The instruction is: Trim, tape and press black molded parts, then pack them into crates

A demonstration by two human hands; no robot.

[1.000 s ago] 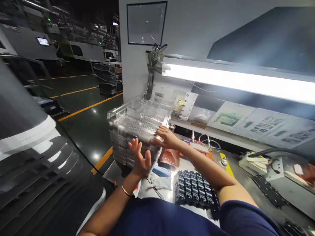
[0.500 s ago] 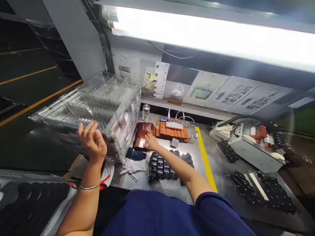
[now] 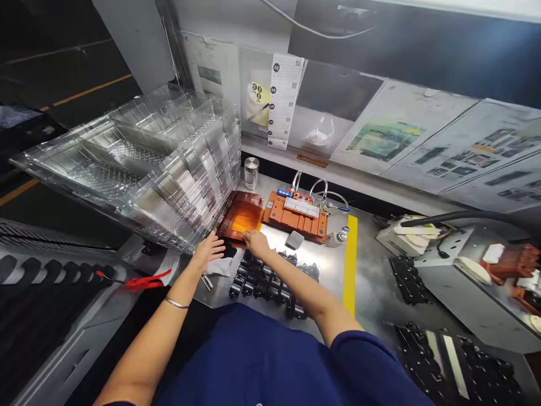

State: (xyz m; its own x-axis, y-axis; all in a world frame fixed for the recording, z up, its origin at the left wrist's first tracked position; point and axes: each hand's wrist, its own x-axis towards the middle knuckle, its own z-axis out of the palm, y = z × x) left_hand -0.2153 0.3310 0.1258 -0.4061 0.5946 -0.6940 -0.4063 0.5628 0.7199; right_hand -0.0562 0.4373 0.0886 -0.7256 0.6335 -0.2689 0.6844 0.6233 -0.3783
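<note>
My right hand [image 3: 256,243] pinches the near edge of an orange-brown translucent sheet [image 3: 242,217], which is lifted a little at that side. My left hand [image 3: 208,251] is spread with nothing in it, just left of the sheet's near corner. Right of the sheet sits an orange fixture block [image 3: 296,217] with a white perforated strip on it. Black moulded parts [image 3: 270,285] lie on the metal bench below my right forearm. A small grey block [image 3: 295,240] rests in front of the fixture.
Tall stacked clear plastic trays [image 3: 186,186] stand at the left. A lidded glass jar [image 3: 251,173] is behind the sheet. Yellow tape [image 3: 350,265] crosses the bench. Grey equipment [image 3: 473,282] and more black parts [image 3: 409,280] are at the right.
My left hand has come down from the clear trays to beside the sheet. My right hand has closed on the sheet's near edge and raised it slightly. The view has tilted down.
</note>
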